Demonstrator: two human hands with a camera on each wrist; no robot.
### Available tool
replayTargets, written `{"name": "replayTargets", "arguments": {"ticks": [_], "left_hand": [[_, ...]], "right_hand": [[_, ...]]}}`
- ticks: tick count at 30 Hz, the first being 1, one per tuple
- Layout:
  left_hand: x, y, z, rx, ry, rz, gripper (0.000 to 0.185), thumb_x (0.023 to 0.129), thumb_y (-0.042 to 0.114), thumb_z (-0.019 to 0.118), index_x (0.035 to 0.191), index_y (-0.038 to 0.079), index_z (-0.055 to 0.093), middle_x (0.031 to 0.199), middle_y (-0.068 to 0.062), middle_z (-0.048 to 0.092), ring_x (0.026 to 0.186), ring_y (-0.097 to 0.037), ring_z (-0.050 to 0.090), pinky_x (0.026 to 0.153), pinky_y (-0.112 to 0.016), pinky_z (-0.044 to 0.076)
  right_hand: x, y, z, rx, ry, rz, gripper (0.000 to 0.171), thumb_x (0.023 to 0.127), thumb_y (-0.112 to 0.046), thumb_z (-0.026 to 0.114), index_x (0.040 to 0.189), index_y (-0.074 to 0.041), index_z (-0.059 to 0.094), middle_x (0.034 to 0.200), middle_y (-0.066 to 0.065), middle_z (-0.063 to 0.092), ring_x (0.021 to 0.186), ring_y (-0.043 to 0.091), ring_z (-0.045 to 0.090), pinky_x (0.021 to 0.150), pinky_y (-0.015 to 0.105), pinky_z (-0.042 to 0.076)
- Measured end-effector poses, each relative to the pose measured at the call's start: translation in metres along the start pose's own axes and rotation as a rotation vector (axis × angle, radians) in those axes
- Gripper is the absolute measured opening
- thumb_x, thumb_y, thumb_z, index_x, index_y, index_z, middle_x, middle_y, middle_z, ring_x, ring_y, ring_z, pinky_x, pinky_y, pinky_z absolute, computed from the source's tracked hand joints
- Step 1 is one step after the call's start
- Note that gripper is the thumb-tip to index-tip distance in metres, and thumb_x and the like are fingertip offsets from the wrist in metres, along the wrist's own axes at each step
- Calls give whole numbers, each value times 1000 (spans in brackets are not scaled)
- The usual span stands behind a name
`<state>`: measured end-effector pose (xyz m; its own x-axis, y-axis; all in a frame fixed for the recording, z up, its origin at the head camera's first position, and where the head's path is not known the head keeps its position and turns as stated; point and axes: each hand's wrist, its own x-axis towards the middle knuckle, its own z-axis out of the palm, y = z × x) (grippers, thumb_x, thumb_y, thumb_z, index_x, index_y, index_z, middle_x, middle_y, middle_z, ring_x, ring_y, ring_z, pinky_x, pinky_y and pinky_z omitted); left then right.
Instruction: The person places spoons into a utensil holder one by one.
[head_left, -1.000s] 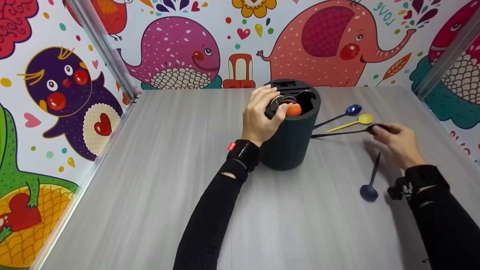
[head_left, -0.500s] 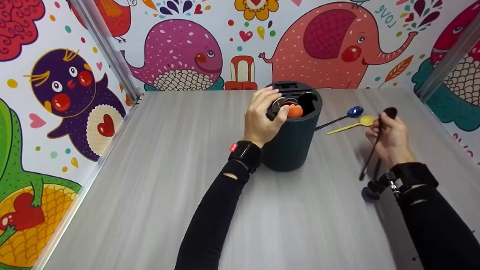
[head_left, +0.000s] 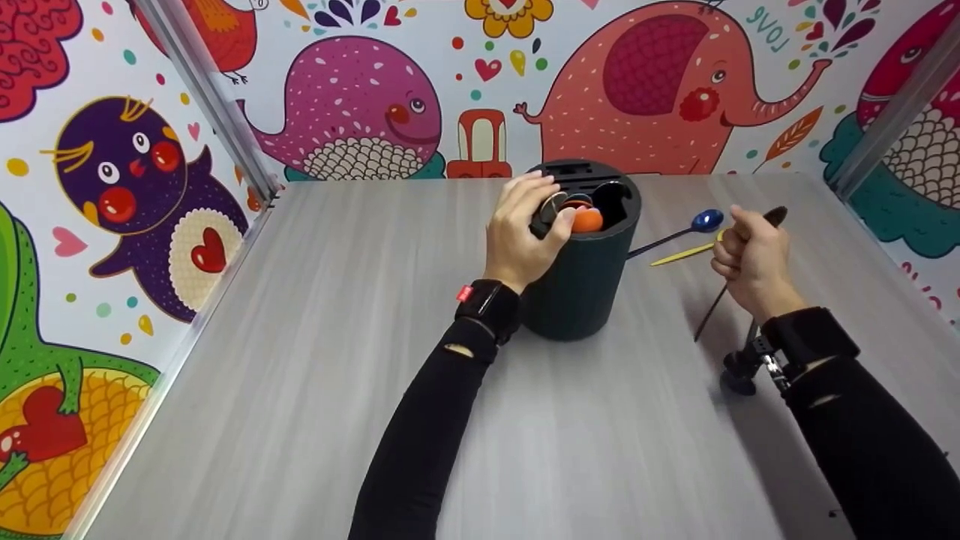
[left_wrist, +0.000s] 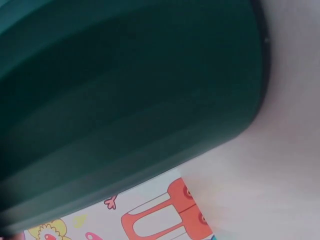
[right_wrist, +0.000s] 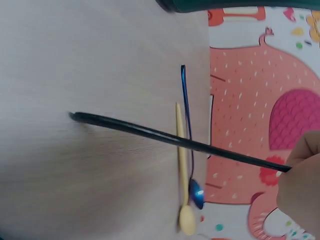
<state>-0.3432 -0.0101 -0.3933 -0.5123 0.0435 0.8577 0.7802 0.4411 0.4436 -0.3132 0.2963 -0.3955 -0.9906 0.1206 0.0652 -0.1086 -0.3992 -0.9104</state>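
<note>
A dark green cylindrical holder (head_left: 581,277) stands mid-table with several spoons in it, one with an orange bowl (head_left: 589,220). My left hand (head_left: 521,232) grips its near-left rim, the thumb against the spoon bowls. The left wrist view shows only the holder's wall (left_wrist: 125,100). Right of the holder, my right hand (head_left: 750,259) holds a black spoon (head_left: 775,216) in a fist above the table, bowl up and handle slanting down to the left. In the right wrist view the black spoon's handle (right_wrist: 165,137) crosses over two spoons lying on the table.
A blue spoon (head_left: 707,220) and a yellow spoon (head_left: 679,255) lie on the table behind my right hand. A dark blue spoon (head_left: 736,384) lies near my right wrist, partly hidden. Cartoon walls close the table's left, back and right sides.
My right hand has lifted the black spoon off the table, turned it bowl up and closed into a fist round it. The left hand and holder have stayed put.
</note>
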Motion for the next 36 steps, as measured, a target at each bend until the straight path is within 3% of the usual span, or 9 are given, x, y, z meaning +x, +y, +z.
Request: {"name": "replayTargets", "arguments": {"ticks": [6, 12, 18, 26, 31, 36], "left_hand": [[0, 0, -1, -10, -2, -2, 40, 90, 34, 63, 111, 2, 76, 119, -11, 72, 125, -24, 57, 112, -30, 39], [-1, 1, 2, -11, -10, -18, 41, 90, 35, 63, 111, 3, 76, 120, -11, 71, 126, -23, 57, 111, -30, 40], [-1, 1, 1, -11, -15, -37, 43, 90, 37, 63, 111, 3, 76, 121, -10, 71, 126, -23, 56, 110, -30, 41], [-1, 0, -1, -7, -15, -37, 43, 90, 37, 63, 112, 3, 76, 121, -10, 71, 125, -23, 56, 110, -30, 41], [-1, -1, -2, -11, -13, -39, 43, 89, 37, 63, 112, 3, 76, 121, -10, 71, 125, -24, 57, 111, -30, 40], [0, 0, -2, -19, -18, -27, 42, 90, 36, 62, 112, 2, 76, 121, -11, 71, 125, -24, 56, 112, -32, 40]], "right_hand": [[1, 0, 17, -132, -117, -78, 47, 105, -11, 44, 60, -9, 33, 51, -2, 24, 43, 17, 16, 42, 35, 8], [-2, -11, 38, -148, -176, -137, 48, 104, -7, 41, 59, -9, 25, 52, 0, 18, 43, 16, 13, 41, 34, 6], [-4, -24, 63, -108, -233, -188, 47, 102, -5, 43, 58, -9, 25, 51, 2, 18, 40, 16, 14, 38, 33, 7], [-5, -40, 95, -16, -303, -190, 49, 101, -9, 46, 56, -10, 28, 49, 2, 22, 38, 16, 15, 37, 30, 9], [-7, -55, 118, 26, -389, -203, 49, 100, -7, 46, 56, -9, 25, 50, 2, 18, 39, 14, 13, 36, 28, 8], [-12, -75, 139, 21, -409, -294, 48, 97, -7, 48, 57, -12, 22, 52, 0, 16, 38, 12, 13, 36, 26, 7]]}}
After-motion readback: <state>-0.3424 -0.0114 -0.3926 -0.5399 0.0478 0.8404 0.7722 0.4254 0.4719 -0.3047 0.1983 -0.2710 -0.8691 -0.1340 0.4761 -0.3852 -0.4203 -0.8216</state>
